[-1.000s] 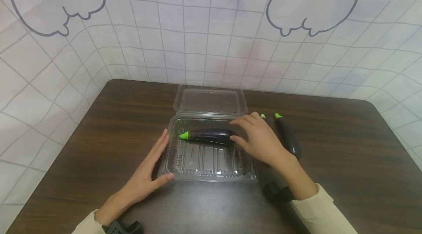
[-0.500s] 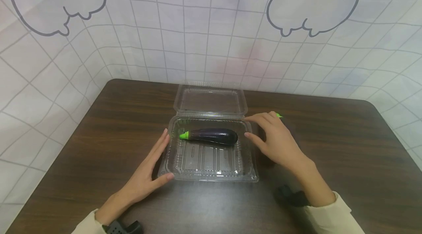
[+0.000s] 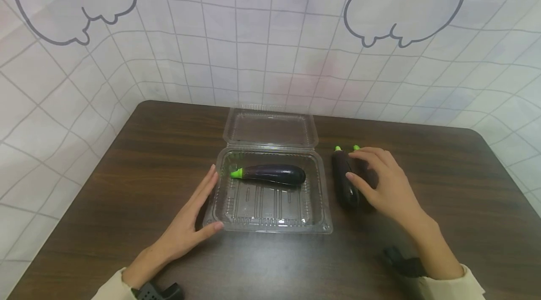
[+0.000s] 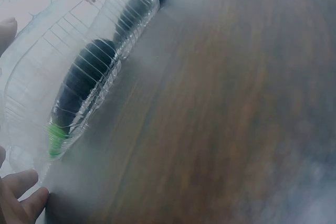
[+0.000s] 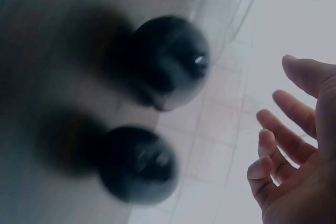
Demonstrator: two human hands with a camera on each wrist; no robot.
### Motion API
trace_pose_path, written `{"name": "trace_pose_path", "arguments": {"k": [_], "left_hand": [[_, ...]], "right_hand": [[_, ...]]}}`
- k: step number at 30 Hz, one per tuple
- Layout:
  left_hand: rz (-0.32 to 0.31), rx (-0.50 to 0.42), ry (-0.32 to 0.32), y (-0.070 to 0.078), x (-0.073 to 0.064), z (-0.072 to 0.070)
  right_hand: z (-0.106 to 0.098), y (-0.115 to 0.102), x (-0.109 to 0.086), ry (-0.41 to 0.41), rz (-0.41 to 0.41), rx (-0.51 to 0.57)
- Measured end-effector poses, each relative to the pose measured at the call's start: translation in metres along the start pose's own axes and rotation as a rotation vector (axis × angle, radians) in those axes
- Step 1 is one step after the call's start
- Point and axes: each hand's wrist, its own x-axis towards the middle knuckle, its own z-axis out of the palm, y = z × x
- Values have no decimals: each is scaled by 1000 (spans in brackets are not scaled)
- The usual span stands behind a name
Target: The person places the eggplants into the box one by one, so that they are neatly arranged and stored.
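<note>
Box [image 3: 270, 208] of clear plastic lies just right of the left hand [image 3: 186, 222], its lid [image 3: 270, 130] laid open beyond the fingertips. That hand has straight fingers and a thumb spread wide, set along the box's left side with the thumb tip at the near corner; I can't tell whether it presses. Inner eggplant [image 3: 274, 174] sits in the box between the two hands, green stem toward the left one, fat end toward the right.

The right hand [image 3: 390, 192] hovers above the table [image 3: 262, 267], fingers loosely bent, thumb held apart, gripping nothing. Below and left of it lies the middle eggplant [image 3: 343, 180], just outside the box; beneath its fingers is the outer eggplant [image 5: 139, 163], mostly hidden from above. Both have their stems away from the person, and the right wrist view, rather blurred, shows them clear of the fingers. A black device [image 3: 405, 262] sits at the right wrist, next to a pale sleeve [image 3: 456, 288]. Well beyond both hands hangs a gridded cloth [image 3: 262, 32].
</note>
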Motion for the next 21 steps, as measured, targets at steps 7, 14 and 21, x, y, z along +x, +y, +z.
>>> {"name": "trace_pose_path", "arguments": {"k": [7, 14, 21], "left_hand": [[3, -8, 2, -1, 0, 0], [-5, -2, -2, 1, 1, -1], [0, 1, 0, 3, 1, -2]], "right_hand": [[-7, 17, -20, 10, 101, -2], [-9, 30, -36, 0, 172, 5], [-9, 37, -47, -45, 260, 42]]}}
